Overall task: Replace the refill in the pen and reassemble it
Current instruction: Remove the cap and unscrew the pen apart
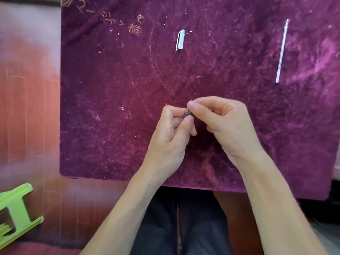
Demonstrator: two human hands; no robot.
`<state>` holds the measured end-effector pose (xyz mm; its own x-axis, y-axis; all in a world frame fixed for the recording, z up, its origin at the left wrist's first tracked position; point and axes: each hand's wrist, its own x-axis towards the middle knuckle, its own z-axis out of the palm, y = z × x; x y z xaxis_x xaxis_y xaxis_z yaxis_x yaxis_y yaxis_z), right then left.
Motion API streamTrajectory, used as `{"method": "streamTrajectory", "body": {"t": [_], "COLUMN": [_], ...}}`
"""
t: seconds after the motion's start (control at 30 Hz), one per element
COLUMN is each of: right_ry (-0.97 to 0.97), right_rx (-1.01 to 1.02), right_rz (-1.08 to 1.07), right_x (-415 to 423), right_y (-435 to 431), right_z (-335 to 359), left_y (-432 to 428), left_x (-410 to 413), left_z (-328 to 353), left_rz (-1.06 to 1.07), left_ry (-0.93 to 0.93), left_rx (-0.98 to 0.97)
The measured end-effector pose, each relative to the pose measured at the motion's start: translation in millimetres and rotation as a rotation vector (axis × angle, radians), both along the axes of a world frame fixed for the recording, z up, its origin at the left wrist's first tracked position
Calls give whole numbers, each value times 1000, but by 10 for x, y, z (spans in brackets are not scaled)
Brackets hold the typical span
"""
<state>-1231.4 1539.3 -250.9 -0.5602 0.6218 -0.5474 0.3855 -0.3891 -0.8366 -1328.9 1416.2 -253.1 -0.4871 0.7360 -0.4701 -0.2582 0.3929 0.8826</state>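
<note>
I see both hands meeting over the middle of the purple mat (114,111), low in the head view. My left hand (171,133) is curled closed around a short dark grey pen part (186,115), thumb and forefinger pinching it so that only its upper end shows. That end looks like a ribbed or threaded collar, grey and a little lighter toward the top; the rest is buried in the fist, so I cannot tell how long the piece is. My right hand (226,122) comes in from the other side with thumb and forefinger pressed together right at the top of that part, and a tiny thin metallic tip (191,100) pokes up just above the fingertips. Whether it is a spring or a nib I cannot tell.

Farther up the mat, well apart from the hands, lies a white pen cap (180,41) with a clip, slightly tilted. Off to the right lies a long slim refill (281,52), pale and translucent, with its pointed end away from me. Gold embroidered characters (121,23) sit at the mat's upper left. A green plastic stool (16,210) stands on the reddish floor at the lower left.
</note>
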Motion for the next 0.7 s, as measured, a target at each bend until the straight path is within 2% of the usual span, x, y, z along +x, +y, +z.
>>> {"method": "streamTrajectory", "body": {"t": [0.2,0.37,0.7], "right_ry": [3,56,84], "right_rx": [50,28,-54], "right_rz": [-26,-73,-108], "right_x": [88,148,249], "right_y": [20,-20,-126], "right_z": [5,-25,-41], "left_y": [39,67,-5], "left_x": [78,162,230], "left_z": [80,93,84], "left_rz": [98,90,91], "left_ry": [107,156,83], "left_rx": [-22,-31,-25]}}
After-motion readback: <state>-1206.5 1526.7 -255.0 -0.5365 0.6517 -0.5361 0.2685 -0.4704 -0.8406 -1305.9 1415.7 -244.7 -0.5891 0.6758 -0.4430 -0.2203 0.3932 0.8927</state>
